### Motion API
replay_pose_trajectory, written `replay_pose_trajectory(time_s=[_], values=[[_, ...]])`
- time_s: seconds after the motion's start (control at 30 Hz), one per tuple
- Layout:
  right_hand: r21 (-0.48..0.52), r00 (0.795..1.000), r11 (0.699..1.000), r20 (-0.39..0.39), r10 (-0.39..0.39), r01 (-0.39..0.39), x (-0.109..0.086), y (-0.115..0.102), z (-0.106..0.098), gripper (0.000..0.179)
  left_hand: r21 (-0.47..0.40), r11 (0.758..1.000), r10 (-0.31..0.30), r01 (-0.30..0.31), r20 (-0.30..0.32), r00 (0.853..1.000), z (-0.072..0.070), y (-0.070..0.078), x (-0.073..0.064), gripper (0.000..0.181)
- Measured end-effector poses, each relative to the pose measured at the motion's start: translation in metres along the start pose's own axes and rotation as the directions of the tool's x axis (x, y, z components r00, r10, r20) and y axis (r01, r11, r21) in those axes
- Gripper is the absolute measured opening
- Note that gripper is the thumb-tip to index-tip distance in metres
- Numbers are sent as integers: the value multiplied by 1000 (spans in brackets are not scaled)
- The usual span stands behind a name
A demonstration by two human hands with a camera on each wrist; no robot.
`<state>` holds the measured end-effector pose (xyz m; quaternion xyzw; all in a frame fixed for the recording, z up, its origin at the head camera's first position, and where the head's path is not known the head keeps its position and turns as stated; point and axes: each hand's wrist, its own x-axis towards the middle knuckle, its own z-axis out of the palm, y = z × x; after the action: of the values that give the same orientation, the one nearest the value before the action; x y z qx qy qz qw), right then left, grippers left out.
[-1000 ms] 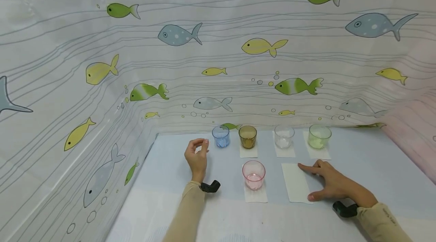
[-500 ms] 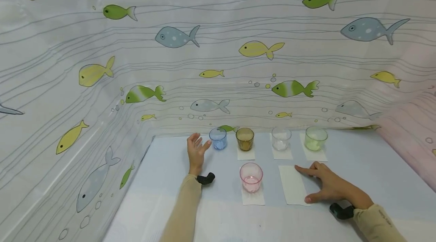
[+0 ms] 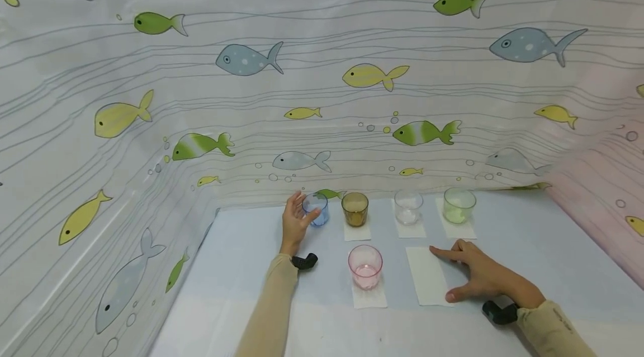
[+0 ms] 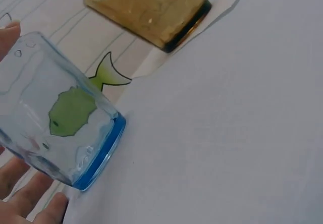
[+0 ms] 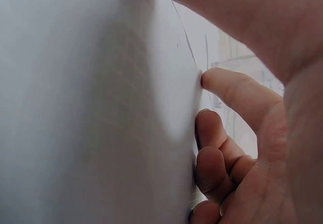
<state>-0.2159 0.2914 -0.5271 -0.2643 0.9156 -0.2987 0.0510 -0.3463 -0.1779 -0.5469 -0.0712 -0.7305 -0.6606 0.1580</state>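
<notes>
My left hand [image 3: 294, 226] is at the blue glass [image 3: 322, 210], its thumb and spread fingers on either side of it. In the left wrist view, the thumb shows at the upper part of the glass and the other fingers lie along its far side. The glass stands upright on the table. On the right, my right hand [image 3: 482, 276] touches the edge of a white paper strip [image 3: 426, 276] with index fingertip and thumb. Its index finger is stretched out, while the other fingers [image 5: 209, 166] are bent against the surface.
Along the back, a brown glass [image 3: 355, 210], a clear glass [image 3: 408, 209] and a green glass [image 3: 459, 207] stand on paper strips. A pink glass [image 3: 365, 269] sits on its strip nearer the front. Fish-patterned sheeting [image 3: 312, 89] walls the table [image 3: 241, 290].
My left hand has opened its fingers and moved right, up to the blue glass. The right hand keeps its place at the paper strip. The head view has turned slightly right.
</notes>
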Motion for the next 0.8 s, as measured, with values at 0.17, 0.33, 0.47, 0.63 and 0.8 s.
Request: replay_pose_trajectory(time_s=[0.17, 0.33, 0.47, 0.63, 0.8], values=[[-6, 1000, 1000, -4, -5, 5, 0, -1, 0, 103, -29, 999, 38, -37, 59, 998, 6, 0, 1, 78], [-1, 1000, 1000, -3, -8, 8, -1, 1, 0, 103, -22, 1000, 11, -9, 57, 998, 10, 2, -2, 78], [0, 1000, 1000, -4, -17, 17, -2, 3, 1, 102, -7, 1000, -20, 20, 33, 999, 10, 6, -5, 76], [3, 999, 999, -21, -40, 40, -2, 4, 1, 101, -20, 1000, -9, 9, 12, 1000, 8, 14, -3, 71], [-3, 998, 998, -36, -60, 60, -1, 4, 1, 101, -86, 996, 4, -3, 17, 1000, 5, 26, 0, 73]])
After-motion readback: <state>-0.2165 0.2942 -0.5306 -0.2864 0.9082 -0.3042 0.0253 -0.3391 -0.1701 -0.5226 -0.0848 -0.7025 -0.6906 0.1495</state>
